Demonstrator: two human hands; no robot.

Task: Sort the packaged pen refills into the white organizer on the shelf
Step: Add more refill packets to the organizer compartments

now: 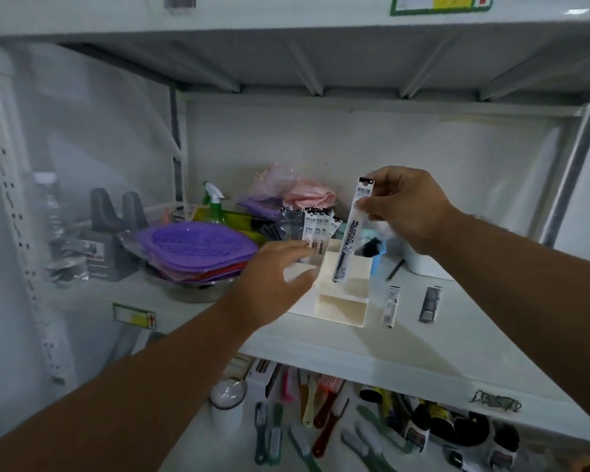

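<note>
left hand (273,267): relaxed, touching organizer (341,301) | right hand (409,206): pinching refill pack (353,229) upright

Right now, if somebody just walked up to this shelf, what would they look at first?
Probably the right hand, which pinches a long packaged pen refill upright over the white organizer in the middle of the shelf. The left hand reaches to the organizer's left side, fingers relaxed. Next, the bright purple trays stacked on the left catch the eye, and two more refill packs lie flat to the organizer's right.
</note>
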